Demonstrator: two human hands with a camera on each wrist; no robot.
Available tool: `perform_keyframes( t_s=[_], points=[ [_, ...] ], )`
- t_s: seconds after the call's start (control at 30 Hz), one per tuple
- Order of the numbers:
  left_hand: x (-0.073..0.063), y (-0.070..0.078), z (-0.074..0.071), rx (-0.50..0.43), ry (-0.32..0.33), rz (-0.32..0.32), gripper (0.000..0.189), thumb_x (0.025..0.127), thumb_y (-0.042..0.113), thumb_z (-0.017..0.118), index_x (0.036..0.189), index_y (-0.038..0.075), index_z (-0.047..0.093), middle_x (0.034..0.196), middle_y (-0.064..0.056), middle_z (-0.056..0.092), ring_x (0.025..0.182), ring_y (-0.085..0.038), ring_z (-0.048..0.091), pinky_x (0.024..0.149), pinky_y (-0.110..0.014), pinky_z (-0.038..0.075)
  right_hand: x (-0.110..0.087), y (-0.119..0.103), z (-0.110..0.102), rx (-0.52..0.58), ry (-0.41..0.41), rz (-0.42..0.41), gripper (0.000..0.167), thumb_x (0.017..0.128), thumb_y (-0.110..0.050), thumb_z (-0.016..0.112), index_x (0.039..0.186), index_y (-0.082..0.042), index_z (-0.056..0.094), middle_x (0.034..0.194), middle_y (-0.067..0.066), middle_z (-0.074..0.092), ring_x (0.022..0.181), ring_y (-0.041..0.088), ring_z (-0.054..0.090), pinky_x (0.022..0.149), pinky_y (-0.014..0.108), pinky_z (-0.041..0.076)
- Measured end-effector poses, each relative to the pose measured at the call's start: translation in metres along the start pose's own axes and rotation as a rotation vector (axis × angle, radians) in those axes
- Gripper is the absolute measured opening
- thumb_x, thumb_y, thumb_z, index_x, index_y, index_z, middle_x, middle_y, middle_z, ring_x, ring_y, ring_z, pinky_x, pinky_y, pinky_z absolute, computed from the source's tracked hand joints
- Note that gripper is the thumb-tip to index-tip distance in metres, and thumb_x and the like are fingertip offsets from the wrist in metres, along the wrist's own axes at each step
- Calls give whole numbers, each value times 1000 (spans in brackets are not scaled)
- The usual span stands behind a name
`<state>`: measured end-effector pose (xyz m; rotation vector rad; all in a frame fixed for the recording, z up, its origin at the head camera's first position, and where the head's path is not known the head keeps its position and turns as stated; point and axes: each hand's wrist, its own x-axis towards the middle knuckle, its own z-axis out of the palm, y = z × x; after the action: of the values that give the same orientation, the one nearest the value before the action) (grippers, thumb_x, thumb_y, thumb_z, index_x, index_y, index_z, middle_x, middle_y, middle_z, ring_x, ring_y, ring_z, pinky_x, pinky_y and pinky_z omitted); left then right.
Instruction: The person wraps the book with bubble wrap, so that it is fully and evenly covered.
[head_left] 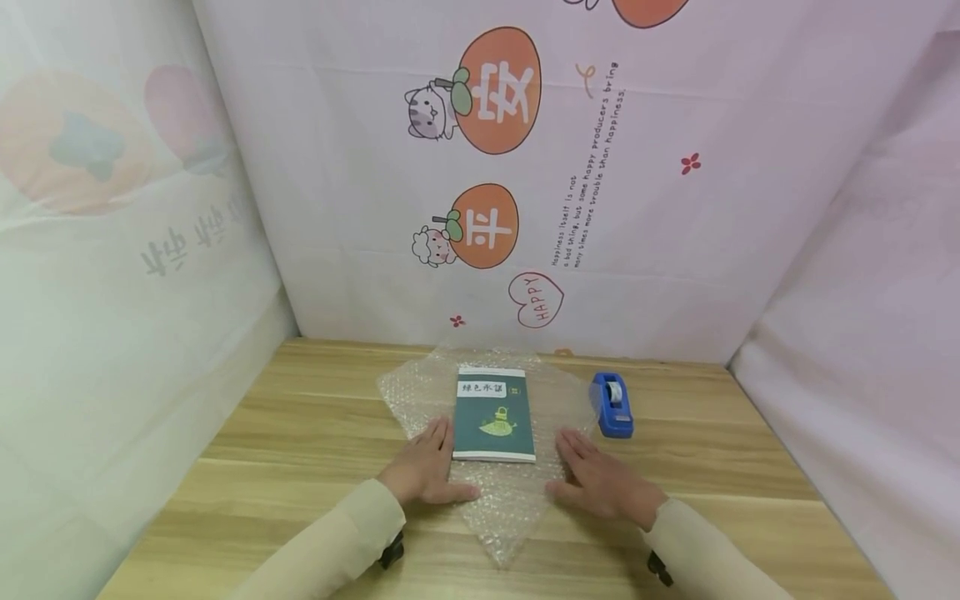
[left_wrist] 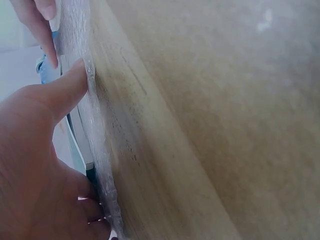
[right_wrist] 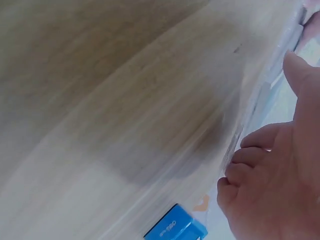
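The left grip (head_left: 426,468) lies on the near-left part of the wrap (head_left: 498,500), palm down, fingers together and thumb spread wide toward the right; it holds nothing. Its fingertips come right up to the left edge of the book (head_left: 492,435), though whether they touch it cannot be told. The right grip (head_left: 606,485) is much the same, opened out with thumb apart and clasping nothing, its fingertips and thumb on the wrap's right edge, a little away from the book.

The book sits flat on the wrap between the two grips, reaching farther from the person than the fingertips. It has a green cover, white strips at both ends and a yellow-green drawing. The clear bubbled wrap shows around it, one corner pointing toward the person between the grips.

Just beyond the right grip and to its right, a blue tape dispenser (head_left: 615,423) stands on the wooden tabletop (head_left: 300,467). Past both grips, at the tabletop's far edge, hangs a printed cloth (head_left: 352,192).
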<state>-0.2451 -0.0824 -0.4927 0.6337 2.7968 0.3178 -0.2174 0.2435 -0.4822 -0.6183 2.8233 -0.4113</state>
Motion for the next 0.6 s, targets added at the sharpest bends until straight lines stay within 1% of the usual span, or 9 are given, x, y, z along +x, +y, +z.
perform_keyframes(
  t_s=[0.1, 0.17, 0.3, 0.43, 0.5, 0.6],
  points=[
    [1, 0, 0, -1, 0, -8, 124, 89, 80, 62, 165, -7, 18, 175, -27, 14, 165, -41, 17, 133, -53, 25, -5, 3, -3, 58, 29, 2, 91, 106, -60, 51, 166, 2, 23, 175, 24, 16, 162, 47, 20, 130, 62, 24],
    [1, 0, 0, -2, -2, -12, 124, 89, 79, 62, 165, -7, 18, 175, -27, 13, 165, -41, 16, 133, -53, 25, -9, 5, -5, 116, 49, 2, 87, 108, -57, 50, 166, 2, 22, 175, 25, 18, 161, 48, 21, 130, 64, 23],
    [-1, 1, -1, -16, 2, -9, 124, 88, 79, 64, 165, -8, 19, 175, -27, 15, 165, -41, 17, 133, -54, 26, -18, 8, -15, 268, 107, 8, 76, 113, -46, 45, 163, 8, 27, 170, 30, 26, 158, 51, 27, 128, 65, 25],
    [-2, 1, -1, -15, 11, -1, 124, 88, 78, 65, 165, -8, 20, 175, -28, 16, 164, -41, 18, 132, -54, 27, -28, 12, -26, 457, 180, 50, 68, 116, -40, 37, 158, 13, 34, 164, 34, 37, 152, 53, 37, 124, 65, 34],
    [-2, 1, 0, -10, 10, 0, 123, 88, 78, 64, 165, -8, 20, 175, -28, 16, 164, -41, 18, 132, -54, 27, -32, 15, -31, 581, 200, 94, 69, 117, -41, 31, 157, 15, 34, 162, 36, 39, 150, 53, 40, 122, 63, 37],
    [-2, 1, 0, -9, 5, -1, 123, 88, 78, 64, 165, -8, 20, 175, -28, 16, 165, -41, 18, 133, -54, 26, -35, 22, -35, 775, 206, 160, 75, 117, -45, 23, 155, 20, 31, 160, 38, 39, 149, 51, 43, 122, 57, 41]
  ],
)
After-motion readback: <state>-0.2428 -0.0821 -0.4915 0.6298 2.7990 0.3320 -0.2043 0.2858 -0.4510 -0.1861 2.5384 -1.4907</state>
